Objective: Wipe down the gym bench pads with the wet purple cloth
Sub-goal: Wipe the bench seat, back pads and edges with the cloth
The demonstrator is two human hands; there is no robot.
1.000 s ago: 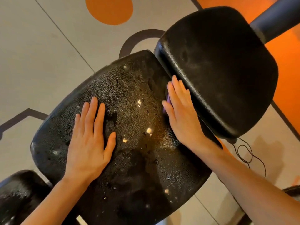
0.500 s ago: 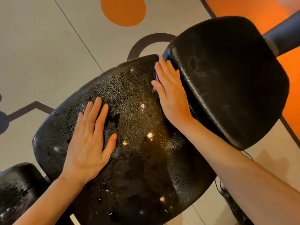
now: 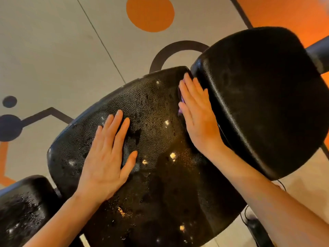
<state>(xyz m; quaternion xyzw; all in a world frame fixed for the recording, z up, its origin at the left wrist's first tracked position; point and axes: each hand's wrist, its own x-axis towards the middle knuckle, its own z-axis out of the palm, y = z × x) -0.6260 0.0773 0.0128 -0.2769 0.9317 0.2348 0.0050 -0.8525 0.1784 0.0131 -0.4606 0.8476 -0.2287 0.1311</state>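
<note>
A large black textured bench pad [image 3: 156, 111] fills the middle of the view, wet and worn with small pale tears. A second smooth black pad [image 3: 263, 97] rises at its right. My left hand [image 3: 108, 157] lies flat on the large pad, fingers straight. My right hand [image 3: 197, 113] presses flat, fingers straight, into the seam between the two pads. Only a sliver of the purple cloth [image 3: 180, 104] shows under its fingers.
A third black pad [image 3: 23, 207] sits at the lower left. A dark metal post [image 3: 318, 52] runs from the right pad. The floor is beige with orange and dark markings [image 3: 150, 13]. A black cable [image 3: 249, 220] lies on the floor at lower right.
My right hand slid with the cloth along the seam toward the far end of the large pad. My left hand stayed planted flat.
</note>
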